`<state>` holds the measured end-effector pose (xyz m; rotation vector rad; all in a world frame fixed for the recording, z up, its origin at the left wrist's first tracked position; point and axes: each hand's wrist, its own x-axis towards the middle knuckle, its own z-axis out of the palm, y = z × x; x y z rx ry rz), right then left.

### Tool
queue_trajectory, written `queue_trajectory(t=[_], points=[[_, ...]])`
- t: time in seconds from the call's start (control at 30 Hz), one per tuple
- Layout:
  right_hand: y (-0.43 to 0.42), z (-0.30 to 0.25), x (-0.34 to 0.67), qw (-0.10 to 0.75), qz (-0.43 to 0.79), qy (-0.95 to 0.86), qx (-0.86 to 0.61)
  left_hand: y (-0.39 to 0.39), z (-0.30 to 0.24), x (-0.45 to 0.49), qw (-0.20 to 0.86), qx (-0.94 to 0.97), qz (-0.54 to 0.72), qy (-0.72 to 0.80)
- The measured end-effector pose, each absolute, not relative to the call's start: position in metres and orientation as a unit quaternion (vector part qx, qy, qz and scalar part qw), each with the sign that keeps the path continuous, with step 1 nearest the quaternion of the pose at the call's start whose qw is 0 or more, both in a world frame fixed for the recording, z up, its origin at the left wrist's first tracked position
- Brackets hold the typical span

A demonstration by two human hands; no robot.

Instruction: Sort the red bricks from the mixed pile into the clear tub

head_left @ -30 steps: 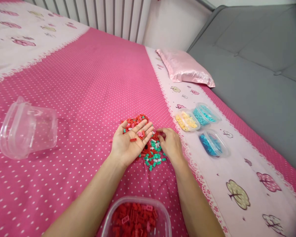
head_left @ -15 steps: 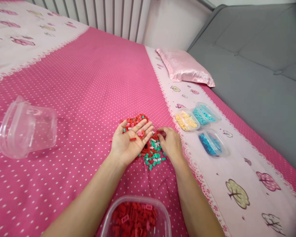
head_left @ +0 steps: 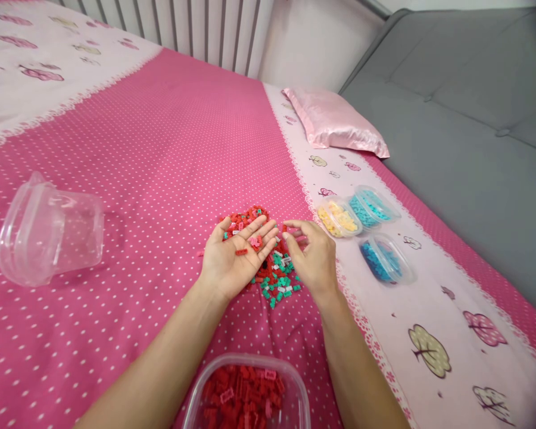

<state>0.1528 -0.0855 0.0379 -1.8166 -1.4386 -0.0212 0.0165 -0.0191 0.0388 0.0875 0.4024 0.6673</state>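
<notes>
Right hand (head_left: 315, 259) is pinching a small red plastic brick (head_left: 284, 228) mid-frame.
Uncurled left hand (head_left: 228, 263) is bearing red and pink plastic bricks (head_left: 256, 242); white-dotted pink fabric (head_left: 174, 149) is stretching upper-left; transparent plastic tub (head_left: 245, 359) is meeting the bottom edge.

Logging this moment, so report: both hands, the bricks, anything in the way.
Left hand palm up, red and pink bricks on it. Right hand pinching a red brick. Brick pile partly hidden by left hand.

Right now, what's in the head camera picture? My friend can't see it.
A person's open left hand holds red and pink bricks above a mixed brick pile on pink bedding, while the right hand pinches a red brick. A tub of mostly red bricks sits close by.
</notes>
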Motion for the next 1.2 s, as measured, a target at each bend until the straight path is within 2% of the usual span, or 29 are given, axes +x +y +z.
queue_trajectory(t=[0.33,1.2], points=[[-0.088,0.046,0.137,0.397,-0.01,-0.641,-0.656,-0.018,0.039,0.015,0.927,0.036,0.322,0.187],[-0.087,0.043,0.136,0.374,-0.006,-0.653,-0.659,-0.018,0.037,0.015,0.93,0.043,0.325,0.167]])
